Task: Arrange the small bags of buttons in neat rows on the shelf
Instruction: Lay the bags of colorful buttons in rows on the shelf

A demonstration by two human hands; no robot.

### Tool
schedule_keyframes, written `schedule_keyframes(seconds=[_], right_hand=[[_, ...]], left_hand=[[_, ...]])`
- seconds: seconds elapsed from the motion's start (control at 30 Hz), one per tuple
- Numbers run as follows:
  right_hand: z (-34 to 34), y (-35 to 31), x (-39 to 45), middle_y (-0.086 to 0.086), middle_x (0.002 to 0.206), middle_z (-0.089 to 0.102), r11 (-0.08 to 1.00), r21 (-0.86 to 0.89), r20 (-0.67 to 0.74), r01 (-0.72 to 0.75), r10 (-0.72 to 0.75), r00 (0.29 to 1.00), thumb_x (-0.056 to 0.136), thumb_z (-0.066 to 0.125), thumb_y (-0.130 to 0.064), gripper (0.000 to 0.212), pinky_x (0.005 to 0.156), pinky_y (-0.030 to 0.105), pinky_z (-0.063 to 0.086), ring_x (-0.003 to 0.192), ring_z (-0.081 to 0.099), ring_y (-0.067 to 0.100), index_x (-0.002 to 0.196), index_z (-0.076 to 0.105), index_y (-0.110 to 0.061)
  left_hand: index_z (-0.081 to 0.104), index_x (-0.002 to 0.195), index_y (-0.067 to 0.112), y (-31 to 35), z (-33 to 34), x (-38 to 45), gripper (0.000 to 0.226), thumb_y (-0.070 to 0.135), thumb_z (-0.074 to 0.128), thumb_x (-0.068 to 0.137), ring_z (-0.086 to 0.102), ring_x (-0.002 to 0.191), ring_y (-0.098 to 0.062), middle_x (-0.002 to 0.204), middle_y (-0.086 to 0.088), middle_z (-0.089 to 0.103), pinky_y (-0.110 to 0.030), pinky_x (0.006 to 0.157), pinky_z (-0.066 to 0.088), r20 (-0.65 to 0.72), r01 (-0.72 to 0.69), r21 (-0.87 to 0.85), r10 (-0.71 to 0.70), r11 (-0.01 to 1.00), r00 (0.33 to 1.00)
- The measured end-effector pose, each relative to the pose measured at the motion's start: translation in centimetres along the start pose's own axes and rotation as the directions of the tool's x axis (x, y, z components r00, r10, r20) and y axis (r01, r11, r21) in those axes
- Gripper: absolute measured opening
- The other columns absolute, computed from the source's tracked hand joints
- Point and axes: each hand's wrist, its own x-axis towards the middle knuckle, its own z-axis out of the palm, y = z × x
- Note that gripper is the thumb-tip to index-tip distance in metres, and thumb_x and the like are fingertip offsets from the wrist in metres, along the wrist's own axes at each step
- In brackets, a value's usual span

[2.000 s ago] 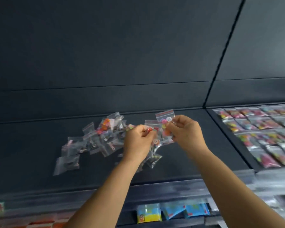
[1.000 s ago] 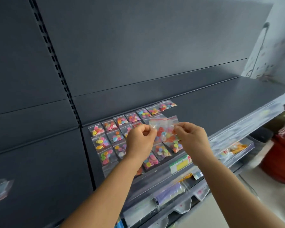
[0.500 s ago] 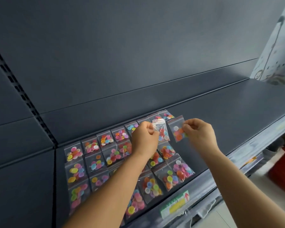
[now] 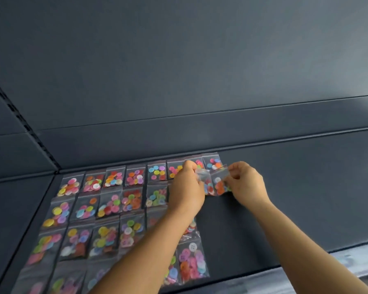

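Since half a second earlier, the left hand (image 4: 186,187) and right hand (image 4: 245,183), each pinching a bag (image 4: 218,184), had lowered to the second row's right end on the shelf (image 4: 306,187), so placement appeared imminent.

Both arms reach forward, left hand (image 4: 186,187) and right hand (image 4: 245,183) fingers curled, pinching.

A dark grey shelf (image 4: 285,209) carries clear bags of coloured buttons (image 4: 108,206) laid flat in rows, left of and beneath the left hand (image 4: 186,187); one bag (image 4: 213,163) lies just behind both hands.
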Motion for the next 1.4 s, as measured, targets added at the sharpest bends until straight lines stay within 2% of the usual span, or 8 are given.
schedule_keyframes(seconds=[0.1, 0.23, 0.4, 0.63, 1.0, 1.13, 1.27, 1.4], right_hand=[[0.1, 0.2, 0.3, -0.005, 0.086, 0.061, 0.994, -0.094, 0.077, 0.062, -0.055, 0.996, 0.085, 0.054, -0.013, 0.023, 0.055, 0.019, 0.037, 0.074, 0.055, 0.013, 0.107, 0.053, -0.020], [-0.1, 0.4, 0.0, -0.003, 0.100, 0.043, 0.944, -0.242, 0.101, 0.224, -0.205, 0.974, 0.085, 0.057, -0.014, 0.032, 0.070, 0.028, 0.037, 0.086, 0.049, 0.021, 0.116, 0.051, -0.017], [-0.8, 0.7, -1.1, 0.001, 0.112, 0.057, 0.827, -0.298, 0.217, 0.477, -0.428, 0.878, 0.090, 0.056, -0.020, 0.019, 0.075, 0.029, 0.044, 0.101, 0.051, 0.023, 0.105, 0.068, -0.018], [-0.8, 1.4, -1.3, -0.001, 0.111, 0.062, 0.783, -0.357, 0.252, 0.510, -0.445, 0.859, 0.095, 0.050, -0.024, 0.021, 0.077, 0.029, 0.046, 0.098, 0.050, 0.020, 0.100, 0.069, -0.017], [-1.2, 0.8, -1.5, -0.002, 0.118, 0.059, 0.753, -0.405, 0.277, 0.519, -0.440, 0.854, 0.093, 0.052, -0.028, 0.023, 0.077, 0.022, 0.038, 0.104, 0.048, 0.019, 0.110, 0.064, -0.018], [-0.9, -0.7, -2.3, -0.002, 0.132, 0.054, 0.724, -0.400, 0.287, 0.562, -0.483, 0.827, 0.091, 0.053, -0.033, 0.040, 0.093, 0.031, 0.039, 0.117, 0.046, 0.023, 0.129, 0.053, -0.021], [0.5, -3.0, -3.8, -0.005, 0.148, 0.036, 0.664, -0.405, 0.362, 0.629, -0.515, 0.777, 0.092, 0.047, -0.043, 0.058, 0.109, 0.034, 0.025, 0.138, 0.028, 0.020, 0.144, 0.031, -0.025], [3.1, -6.1, -6.5, -0.005, 0.153, 0.028, 0.629, -0.338, 0.436, 0.700, -0.555, 0.709, 0.092, 0.045, -0.048, 0.064, 0.115, 0.035, 0.015, 0.142, 0.019, 0.019, 0.147, 0.021, -0.025]], left_hand=[[0.047, 0.117, 0.020, 0.5, 0.6, -0.6, 0.034, 0.005, 0.058, 0.089, 0.059, 0.096, -0.022, 0.119, -0.001, 0.052, -0.037, 0.077, 0.053, -0.035, -0.012, 0.123, 0.017, 0.992, 0.999], [0.055, 0.118, 0.017, 0.4, 0.5, -1.1, 0.029, 0.009, 0.058, 0.090, 0.051, 0.106, -0.020, 0.119, -0.001, 0.048, -0.032, 0.083, 0.049, -0.071, -0.074, 0.272, 0.097, 0.960, 0.993], [0.061, 0.122, 0.012, -0.1, 0.7, -2.0, 0.030, 0.015, 0.053, 0.094, 0.045, 0.116, -0.021, 0.125, -0.001, 0.055, -0.034, 0.095, 0.042, 0.170, -0.341, 0.352, 0.299, 0.872, 0.939], [0.064, 0.119, 0.018, -0.6, 0.5, -2.3, 0.030, 0.011, 0.050, 0.093, 0.058, 0.105, -0.026, 0.120, 0.000, 0.061, -0.039, 0.087, 0.049, 0.180, -0.326, 0.392, 0.276, 0.860, 0.944], [0.057, 0.127, 0.014, -0.3, 0.2, -2.6, 0.034, 0.014, 0.055, 0.093, 0.056, 0.112, -0.025, 0.125, -0.004, 0.060, -0.039, 0.091, 0.049, 0.158, -0.336, 0.394, 0.298, 0.855, 0.942], [0.047, 0.137, 0.013, -0.4, -1.0, -3.1, 0.046, 0.023, 0.057, 0.093, 0.047, 0.124, -0.024, 0.135, -0.004, 0.053, -0.036, 0.103, 0.040, 0.094, -0.314, 0.436, 0.304, 0.843, 0.948], [0.036, 0.144, 0.017, -1.7, -3.8, -4.5, 0.056, 0.025, 0.058, 0.092, 0.035, 0.135, -0.020, 0.145, -0.002, 0.043, -0.032, 0.112, 0.025, 0.000, -0.251, 0.473, 0.284, 0.845, 0.959], [0.032, 0.145, 0.020, -4.5, -7.6, -6.7, 0.060, 0.031, 0.057, 0.092, 0.030, 0.137, -0.016, 0.148, 0.002, 0.038, -0.029, 0.113, 0.020, -0.101, -0.141, 0.470, 0.212, 0.871, 0.972]])
